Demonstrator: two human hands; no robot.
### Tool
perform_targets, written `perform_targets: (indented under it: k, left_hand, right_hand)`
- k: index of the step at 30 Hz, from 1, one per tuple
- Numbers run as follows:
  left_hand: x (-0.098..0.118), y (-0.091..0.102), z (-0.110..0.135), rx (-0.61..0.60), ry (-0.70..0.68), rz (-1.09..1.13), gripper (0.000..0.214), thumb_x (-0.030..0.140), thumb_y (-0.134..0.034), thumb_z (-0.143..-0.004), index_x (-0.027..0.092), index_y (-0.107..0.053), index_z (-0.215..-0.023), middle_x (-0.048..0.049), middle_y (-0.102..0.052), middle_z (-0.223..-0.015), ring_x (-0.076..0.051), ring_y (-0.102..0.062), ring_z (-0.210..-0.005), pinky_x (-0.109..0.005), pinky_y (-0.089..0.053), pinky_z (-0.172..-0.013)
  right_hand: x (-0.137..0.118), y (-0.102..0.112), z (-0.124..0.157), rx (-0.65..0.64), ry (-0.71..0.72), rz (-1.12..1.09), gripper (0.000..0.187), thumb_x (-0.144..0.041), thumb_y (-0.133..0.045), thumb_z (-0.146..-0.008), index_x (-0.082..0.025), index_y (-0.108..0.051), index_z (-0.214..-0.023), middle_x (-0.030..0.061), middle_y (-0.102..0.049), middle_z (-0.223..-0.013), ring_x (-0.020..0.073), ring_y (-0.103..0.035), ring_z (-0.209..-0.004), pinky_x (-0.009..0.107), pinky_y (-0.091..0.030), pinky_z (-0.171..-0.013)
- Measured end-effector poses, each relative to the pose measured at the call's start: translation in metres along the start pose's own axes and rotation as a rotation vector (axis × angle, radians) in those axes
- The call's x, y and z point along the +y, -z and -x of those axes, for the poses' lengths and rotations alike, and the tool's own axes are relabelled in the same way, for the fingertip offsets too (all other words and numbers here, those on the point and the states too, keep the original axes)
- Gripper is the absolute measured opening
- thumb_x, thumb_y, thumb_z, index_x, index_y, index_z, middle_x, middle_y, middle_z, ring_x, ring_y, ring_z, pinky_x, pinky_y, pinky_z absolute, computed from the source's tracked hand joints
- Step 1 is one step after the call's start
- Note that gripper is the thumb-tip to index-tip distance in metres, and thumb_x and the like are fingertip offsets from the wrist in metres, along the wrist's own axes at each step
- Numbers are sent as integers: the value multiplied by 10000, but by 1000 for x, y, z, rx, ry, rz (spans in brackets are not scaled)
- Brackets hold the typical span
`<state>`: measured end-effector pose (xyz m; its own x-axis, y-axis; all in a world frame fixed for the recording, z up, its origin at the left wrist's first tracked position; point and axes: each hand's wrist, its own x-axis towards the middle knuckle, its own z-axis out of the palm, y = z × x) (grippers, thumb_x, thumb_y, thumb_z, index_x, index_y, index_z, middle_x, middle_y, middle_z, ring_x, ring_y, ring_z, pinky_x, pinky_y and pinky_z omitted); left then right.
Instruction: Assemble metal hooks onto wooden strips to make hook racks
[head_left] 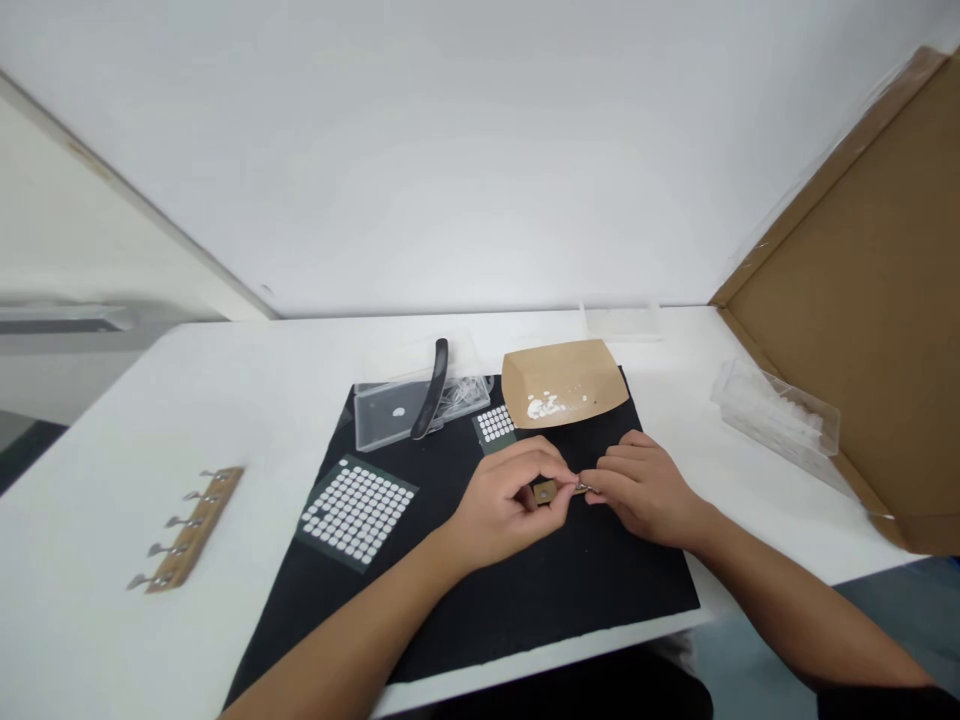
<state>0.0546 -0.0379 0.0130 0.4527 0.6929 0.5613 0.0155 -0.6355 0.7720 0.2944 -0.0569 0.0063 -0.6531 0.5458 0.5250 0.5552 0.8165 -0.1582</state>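
My left hand [517, 500] is closed in a pinch, thumb and index fingertips together over a small wooden strip [544, 492]. What sits between those fingertips is too small to make out. One end of the strip, with a round spot on it, shows inside the loop of my left fingers. My right hand [637, 490] is closed around the other end, where a bit of metal [583, 486] shows at the fingertips. Both hands meet above a black mat [510, 610]. My right palm side hides the rest of the strip.
Left on the white table lies a wooden hook rack [196, 530] with several metal hooks. Sheets of white dots [358, 512] [495, 424] lie on the mat. Behind are a clear plastic box [375, 415], a black-handled tool [431, 390] and a cardboard tray [562, 375] holding white bits. A clear container [776, 410] stands right.
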Motion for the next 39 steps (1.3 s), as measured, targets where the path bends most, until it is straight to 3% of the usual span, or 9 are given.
perform_targets:
  k: [11, 19, 24, 27, 32, 36, 39]
  left_hand:
    - [-1, -9, 6, 80, -106, -200, 154, 24, -695, -868, 161, -689, -937, -41, -666, -872, -82, -609, -642, -123, -515, -484]
    - [0, -10, 6, 50, 83, -111, 101, 66, -666, -881, 167, -664, -871, -11, -629, -828, -66, -580, -615, -93, -491, -460]
    - [2, -11, 7, 18, 322, 144, 57, 134, -673, -914, 149, -658, -861, -9, -609, -879, -45, -599, -533, -113, -520, -401]
    - [1, -12, 8, 0, 493, 316, 131, 241, -709, -937, 142, -650, -874, -12, -595, -910, -52, -595, -520, -171, -583, -392]
    - [-3, -11, 7, -19, 683, 518, 342, 463, -752, -945, 155, -611, -896, 21, -558, -750, -93, -567, -543, -225, -605, -371]
    - [-5, -7, 6, 15, 684, 472, 346, 488, -708, -976, 175, -576, -911, 44, -562, -689, -95, -572, -476, -218, -576, -360]
    - [-9, -2, 3, 152, 559, 196, 219, 362, -685, -978, 173, -604, -904, 31, -593, -776, -67, -571, -451, -178, -521, -372]
  right_hand:
    - [-1, -2, 0, 0, -10, -30, 196, -231, -518, -1135, -189, -693, -1058, -16, -626, -718, 161, -533, -675, 339, -319, -706]
    - [-7, 2, -3, 3, -93, -105, 151, -260, -559, -1109, -197, -688, -1156, 4, -663, -812, 168, -570, -721, 351, -328, -722]
    - [-8, 3, -4, 36, -141, -106, 179, -257, -589, -1094, -232, -708, -1226, -4, -646, -826, 161, -585, -717, 361, -325, -724]
    - [-7, 3, -3, 27, -162, -105, 187, -269, -590, -1096, -243, -729, -1219, -7, -634, -828, 156, -580, -711, 363, -321, -723]
    - [-5, 2, -1, 11, -158, -124, 195, -263, -597, -1090, -259, -752, -1209, -6, -626, -843, 151, -563, -711, 361, -325, -728]
    - [-6, 2, -1, 24, -163, -180, 212, -258, -608, -1088, -269, -758, -1236, -7, -632, -844, 143, -583, -727, 353, -334, -727]
    - [-6, 1, -2, 44, -172, -203, 209, -255, -617, -1082, -266, -769, -1225, -5, -636, -837, 142, -594, -735, 349, -336, -719]
